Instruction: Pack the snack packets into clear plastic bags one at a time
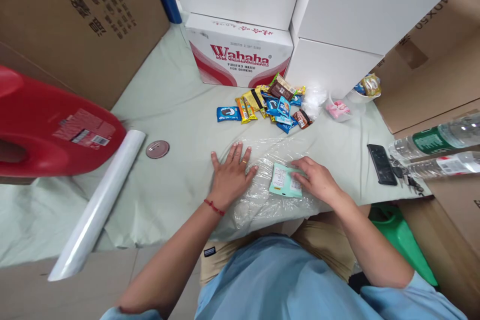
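A sheet of clear plastic film [255,205] lies wrinkled near the table's front edge. On it rests a mint-green snack packet [285,187] with a printed white label. My left hand [230,175], with a red bracelet at the wrist, is pressed flat with fingers spread at the film's left side. My right hand [317,180] reaches over the packet's right edge, its fingers loosely bent and touching it; the thumb side is partly hidden. Beyond the film sits a pile of small wrapped snacks [277,102] in blue, yellow and brown.
A film roll [97,205] overhangs the front edge at left, beside a red jug [60,125] and a round tin [157,149]. White boxes [240,55] stand behind. At right are a phone [381,164], keys [407,175], bottles [431,141] and small bowls [339,110].
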`<state>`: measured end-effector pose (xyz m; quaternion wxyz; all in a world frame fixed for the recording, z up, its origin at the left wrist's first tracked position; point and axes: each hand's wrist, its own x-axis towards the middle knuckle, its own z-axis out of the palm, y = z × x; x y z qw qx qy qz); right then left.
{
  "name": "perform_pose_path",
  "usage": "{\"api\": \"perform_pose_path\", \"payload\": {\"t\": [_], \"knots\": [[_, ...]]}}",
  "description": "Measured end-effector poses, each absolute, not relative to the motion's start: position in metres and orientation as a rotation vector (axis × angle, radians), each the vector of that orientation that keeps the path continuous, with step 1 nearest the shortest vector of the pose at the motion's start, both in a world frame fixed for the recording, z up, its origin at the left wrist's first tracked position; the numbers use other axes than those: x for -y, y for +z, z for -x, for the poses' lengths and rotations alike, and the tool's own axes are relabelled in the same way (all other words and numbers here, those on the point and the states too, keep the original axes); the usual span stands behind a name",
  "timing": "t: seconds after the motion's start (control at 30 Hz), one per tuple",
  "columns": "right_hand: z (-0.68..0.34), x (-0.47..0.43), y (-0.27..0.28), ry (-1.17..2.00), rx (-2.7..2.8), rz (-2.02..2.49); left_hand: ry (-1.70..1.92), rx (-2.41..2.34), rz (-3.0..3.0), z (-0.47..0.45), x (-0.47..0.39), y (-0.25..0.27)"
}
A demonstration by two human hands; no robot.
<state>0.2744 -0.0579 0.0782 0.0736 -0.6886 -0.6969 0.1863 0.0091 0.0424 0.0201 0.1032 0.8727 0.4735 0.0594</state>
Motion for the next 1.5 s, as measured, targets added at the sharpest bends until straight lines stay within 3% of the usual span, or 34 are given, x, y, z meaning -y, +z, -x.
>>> {"api": "perform_pose_path", "payload": {"t": [0.2, 1.17, 1.5], "knots": [[-0.246, 0.064, 0.074, 0.724, 2.297, 2.095, 0.224, -1.389, -2.575, -0.009, -0.041, 0.017], [-0.300, 0.086, 0.077, 0.385, 2.086, 2.512, 0.231, -1.393, -2.616, -0.008, -0.041, 0.016], [-0.310, 0.053, 0.133, 0.253, 1.919, 2.076, 0.221, -1.395, -2.609, -0.008, -0.042, 0.015]]}}
